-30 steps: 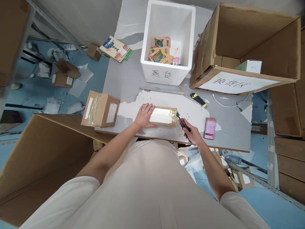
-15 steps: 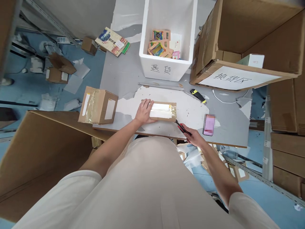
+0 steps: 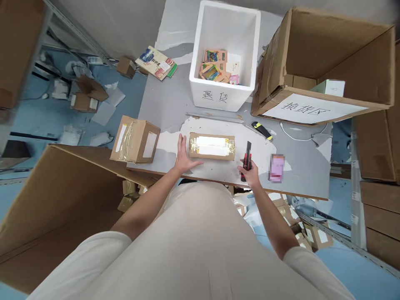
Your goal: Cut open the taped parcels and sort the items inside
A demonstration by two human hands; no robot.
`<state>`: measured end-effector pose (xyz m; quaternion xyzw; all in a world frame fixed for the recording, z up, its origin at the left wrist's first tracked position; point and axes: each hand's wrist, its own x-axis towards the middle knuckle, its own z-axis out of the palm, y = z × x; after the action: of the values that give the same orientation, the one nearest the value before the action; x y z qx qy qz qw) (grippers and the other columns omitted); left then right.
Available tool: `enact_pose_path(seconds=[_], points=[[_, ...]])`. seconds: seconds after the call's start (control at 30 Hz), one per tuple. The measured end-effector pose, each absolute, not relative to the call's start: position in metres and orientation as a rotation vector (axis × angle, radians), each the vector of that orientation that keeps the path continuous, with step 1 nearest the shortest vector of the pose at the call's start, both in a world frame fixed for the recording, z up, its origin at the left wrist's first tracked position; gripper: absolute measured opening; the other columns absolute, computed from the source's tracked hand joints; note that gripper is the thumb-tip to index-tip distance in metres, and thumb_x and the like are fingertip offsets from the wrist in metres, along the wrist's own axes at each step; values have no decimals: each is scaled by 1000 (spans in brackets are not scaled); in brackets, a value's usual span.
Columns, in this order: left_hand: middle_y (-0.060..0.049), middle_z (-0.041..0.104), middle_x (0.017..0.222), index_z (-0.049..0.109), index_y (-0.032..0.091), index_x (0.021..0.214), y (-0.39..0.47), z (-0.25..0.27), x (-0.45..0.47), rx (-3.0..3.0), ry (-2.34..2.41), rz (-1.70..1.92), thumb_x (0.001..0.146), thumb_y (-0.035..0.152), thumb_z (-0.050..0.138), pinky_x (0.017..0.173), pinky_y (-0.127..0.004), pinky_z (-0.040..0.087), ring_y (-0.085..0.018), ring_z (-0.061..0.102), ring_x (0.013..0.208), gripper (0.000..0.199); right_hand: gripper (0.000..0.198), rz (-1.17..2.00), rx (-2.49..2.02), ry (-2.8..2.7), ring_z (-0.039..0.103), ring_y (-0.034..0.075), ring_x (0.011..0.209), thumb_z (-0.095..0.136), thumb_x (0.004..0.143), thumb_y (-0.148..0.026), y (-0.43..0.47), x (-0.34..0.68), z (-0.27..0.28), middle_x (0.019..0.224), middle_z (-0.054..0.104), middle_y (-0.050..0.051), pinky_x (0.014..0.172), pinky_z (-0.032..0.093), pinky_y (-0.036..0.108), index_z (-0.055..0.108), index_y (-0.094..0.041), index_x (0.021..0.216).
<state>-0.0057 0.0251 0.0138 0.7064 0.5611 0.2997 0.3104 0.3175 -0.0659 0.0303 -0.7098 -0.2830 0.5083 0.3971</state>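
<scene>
A long, narrow cardboard box with white labels and shiny clear tape at its ends lies on the table. Just left of the box is my left hand, fingers spread and thumb stretched along the near side; whether it touches the box I cannot tell. My right hand grips a red and black utility knife, its dark blade pointing away from me. The knife is to the right of the box, apart from it. A second box cutter, black and yellow, lies farther back on the table.
A taped carton stands on the left. Behind are a white foam bin holding printed packets and a large open carton. A phone lies at right, booklets back left. Another open carton stands left of me.
My left hand has let go of the box's left end and opened beside it. My right hand has drawn the utility knife away from the box's right corner and turned its blade upright in view.
</scene>
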Motion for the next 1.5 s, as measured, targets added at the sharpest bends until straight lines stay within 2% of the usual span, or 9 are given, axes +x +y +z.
enact_pose_path(seconds=[0.17, 0.37, 0.6, 0.83, 0.97, 1.03, 1.17, 1.33, 1.5], points=[[-15, 62, 123, 52, 14, 131, 2, -8, -13, 1333, 1512, 712, 70, 58, 68, 98, -43, 49, -27, 60, 114, 77, 45, 1325, -1679, -707, 51, 10, 46, 80, 56, -42, -30, 273, 21, 55, 52, -10, 47, 45, 25, 51, -21, 84], [-7, 69, 89, 72, 16, 102, 19, 15, 2, 1439, 1691, 712, 82, 52, 57, 78, -33, 51, -18, 63, 77, 43, 36, 1068, -1807, -737, 50, 9, 45, 74, 66, -46, -23, 287, 38, 56, 50, -8, 45, 43, 24, 49, -21, 74], [-7, 69, 83, 75, 18, 93, 34, 12, 15, 1526, 1736, 512, 89, 49, 48, 76, -33, 48, -20, 61, 75, 42, 37, 1098, -1944, -779, 52, 11, 49, 72, 67, -50, -10, 297, 21, 60, 54, -6, 48, 46, 26, 54, -20, 77], [-11, 67, 113, 65, 16, 120, 15, 6, -4, 1390, 1593, 566, 88, 51, 48, 87, -36, 52, -23, 63, 100, 50, 46, 1195, -1775, -744, 52, 10, 54, 73, 66, -51, -48, 299, 12, 74, 63, -1, 53, 48, 27, 58, -17, 92], [-15, 59, 131, 56, 15, 131, -8, -2, -21, 1371, 1436, 531, 71, 55, 67, 95, -42, 51, -28, 58, 117, 73, 55, 1236, -1799, -735, 52, 10, 56, 76, 61, -50, -81, 297, 8, 91, 68, 4, 55, 48, 28, 59, -17, 102], [-16, 57, 134, 52, 14, 135, -17, -10, -25, 1405, 1407, 467, 62, 52, 75, 100, -46, 48, -31, 55, 121, 85, 56, 1237, -1845, -749, 51, 10, 56, 78, 58, -48, -91, 293, 4, 83, 67, 1, 55, 47, 28, 60, -18, 102], [-12, 65, 124, 56, 16, 131, -25, -17, -22, 1387, 1444, 454, 77, 50, 62, 100, -46, 48, -29, 61, 115, 64, 42, 1190, -1962, -743, 50, 13, 52, 78, 57, -46, -95, 282, 2, 58, 53, -7, 51, 44, 27, 55, -20, 82], [-10, 72, 103, 68, 16, 110, -23, 14, -16, 1496, 1505, 541, 84, 49, 55, 83, -36, 54, -23, 68, 90, 44, 39, 1043, -1981, -764, 52, 13, 52, 72, 65, -52, -80, 285, 26, 61, 55, -6, 53, 44, 27, 53, -21, 79], [-7, 71, 82, 72, 16, 88, 1, 42, -2, 1571, 1682, 561, 89, 51, 47, 75, -33, 51, -20, 64, 74, 43, 39, 805, -2116, -959, 53, 15, 59, 69, 68, -57, -45, 298, 49, 63, 57, -3, 59, 44, 27, 53, -22, 73]])
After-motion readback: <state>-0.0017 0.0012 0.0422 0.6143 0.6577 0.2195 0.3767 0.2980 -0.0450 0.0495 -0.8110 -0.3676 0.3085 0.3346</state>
